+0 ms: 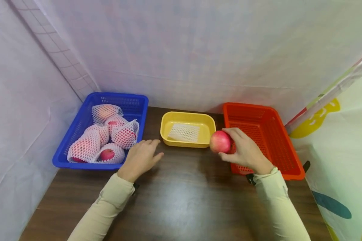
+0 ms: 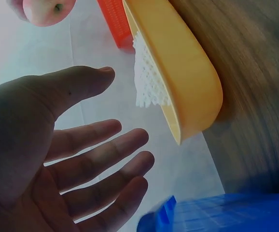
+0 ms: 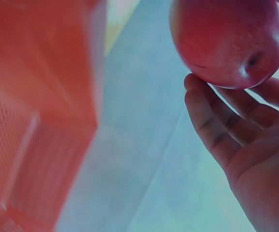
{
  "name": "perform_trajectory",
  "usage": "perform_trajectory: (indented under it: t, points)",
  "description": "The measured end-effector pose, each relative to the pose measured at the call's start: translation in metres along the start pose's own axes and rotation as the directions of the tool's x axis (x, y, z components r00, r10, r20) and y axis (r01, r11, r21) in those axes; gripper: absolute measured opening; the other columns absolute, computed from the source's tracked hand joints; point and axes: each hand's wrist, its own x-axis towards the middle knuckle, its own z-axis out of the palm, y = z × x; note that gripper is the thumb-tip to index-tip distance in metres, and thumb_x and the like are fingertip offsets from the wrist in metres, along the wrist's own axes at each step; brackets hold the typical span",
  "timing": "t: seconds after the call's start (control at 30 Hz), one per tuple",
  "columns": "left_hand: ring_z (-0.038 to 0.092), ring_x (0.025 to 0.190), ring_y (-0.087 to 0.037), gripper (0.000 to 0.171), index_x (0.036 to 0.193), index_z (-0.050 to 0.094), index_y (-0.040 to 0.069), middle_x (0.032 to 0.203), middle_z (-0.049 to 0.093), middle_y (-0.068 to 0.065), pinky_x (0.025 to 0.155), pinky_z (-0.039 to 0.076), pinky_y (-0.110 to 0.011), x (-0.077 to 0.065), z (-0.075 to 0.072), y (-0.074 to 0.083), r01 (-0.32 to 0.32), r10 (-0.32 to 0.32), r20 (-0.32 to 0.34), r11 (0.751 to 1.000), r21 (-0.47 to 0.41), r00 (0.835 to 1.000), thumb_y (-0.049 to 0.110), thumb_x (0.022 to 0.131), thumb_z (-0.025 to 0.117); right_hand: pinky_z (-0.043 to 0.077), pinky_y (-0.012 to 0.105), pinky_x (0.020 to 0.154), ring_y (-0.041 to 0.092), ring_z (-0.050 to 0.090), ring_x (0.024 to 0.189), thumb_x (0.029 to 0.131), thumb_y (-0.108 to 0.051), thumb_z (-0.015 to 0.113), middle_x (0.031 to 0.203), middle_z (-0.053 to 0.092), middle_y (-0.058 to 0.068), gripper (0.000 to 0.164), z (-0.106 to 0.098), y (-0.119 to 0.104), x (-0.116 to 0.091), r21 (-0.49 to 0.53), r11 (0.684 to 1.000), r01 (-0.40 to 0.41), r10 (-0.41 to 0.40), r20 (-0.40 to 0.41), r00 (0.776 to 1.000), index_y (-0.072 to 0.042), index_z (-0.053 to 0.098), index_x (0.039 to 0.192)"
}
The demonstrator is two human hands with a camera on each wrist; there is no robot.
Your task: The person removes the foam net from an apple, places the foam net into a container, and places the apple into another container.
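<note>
My right hand (image 1: 243, 150) grips a bare red apple (image 1: 220, 142) between thumb and fingers, over the left edge of the red basket (image 1: 274, 144). In the right wrist view the apple (image 3: 231, 43) rests against the fingertips. My left hand (image 1: 141, 158) holds nothing; its fingers are spread beside the right rim of the blue basket (image 1: 58, 160). Several apples in white foam nets (image 1: 85, 145) lie in that basket. Between the hands, a yellow tray (image 1: 187, 144) has a white foam net (image 1: 185, 133) lying flat inside.
The baskets and the tray stand in a row at the back of a dark wooden table (image 1: 181, 201). White sheeting (image 1: 181, 60) hangs behind them and on the left; a patterned sheet (image 1: 344, 150) closes off the right side.
</note>
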Motion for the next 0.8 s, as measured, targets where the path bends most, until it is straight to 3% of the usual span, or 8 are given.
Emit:
perform_trajectory:
  t: [0.2,0.37,0.6,0.7,0.8]
  points:
    - [0.067,0.085,-0.035,0.045,0.116,0.068,0.001,0.101,0.071,-0.016,0.073,0.055,-0.048,-0.002,-0.001,-0.004,0.016,-0.016,0.001,1.0,-0.007,1.0,0.034,0.087,0.077,0.049,0.056,0.086,0.036,0.054,0.107,0.074,-0.034,0.08,0.126,0.054,0.019,0.077,-0.037,0.044,0.031,-0.085,0.987,-0.14,0.147,0.08,0.986,-0.001,0.051,0.137]
    - [0.067,0.085,-0.034,0.044,0.116,0.068,0.001,0.101,0.071,-0.015,0.072,0.055,-0.048,-0.003,-0.001,-0.005,0.02,-0.019,0.016,1.0,-0.013,1.0,0.033,0.087,0.077,0.048,0.059,0.083,0.04,0.051,0.106,0.078,-0.032,0.078,0.122,0.054,0.022,0.073,-0.052,0.085,0.059,-0.152,0.964,-0.22,0.243,0.149,0.959,0.001,0.048,0.137]
    - [0.066,0.086,-0.035,0.044,0.116,0.068,0.002,0.101,0.071,-0.015,0.071,0.054,-0.048,-0.006,0.0,-0.006,0.02,-0.02,0.012,1.0,-0.002,1.0,0.034,0.087,0.077,0.05,0.057,0.077,0.04,0.055,0.097,0.084,-0.036,0.075,0.114,0.057,0.023,0.066,-0.031,0.139,0.081,-0.119,0.943,-0.31,0.33,0.237,0.914,0.003,0.049,0.132]
    - [0.066,0.085,-0.034,0.043,0.116,0.069,0.002,0.102,0.071,-0.014,0.07,0.055,-0.048,-0.006,0.0,-0.005,0.008,-0.008,-0.004,1.0,-0.002,1.0,0.034,0.087,0.077,0.049,0.052,0.073,0.038,0.056,0.089,0.087,-0.042,0.072,0.104,0.058,0.021,0.06,-0.014,0.16,0.081,-0.124,0.92,-0.371,0.391,0.283,0.876,0.003,0.052,0.121]
    - [0.066,0.086,-0.033,0.042,0.116,0.069,0.003,0.102,0.072,-0.014,0.07,0.055,-0.047,-0.005,0.001,-0.001,0.0,0.0,0.0,1.0,-0.009,1.0,0.034,0.088,0.076,0.048,0.047,0.066,0.035,0.055,0.079,0.088,-0.05,0.068,0.093,0.058,0.019,0.06,0.003,0.176,0.078,-0.16,0.882,-0.443,0.47,0.343,0.813,0.004,0.052,0.11]
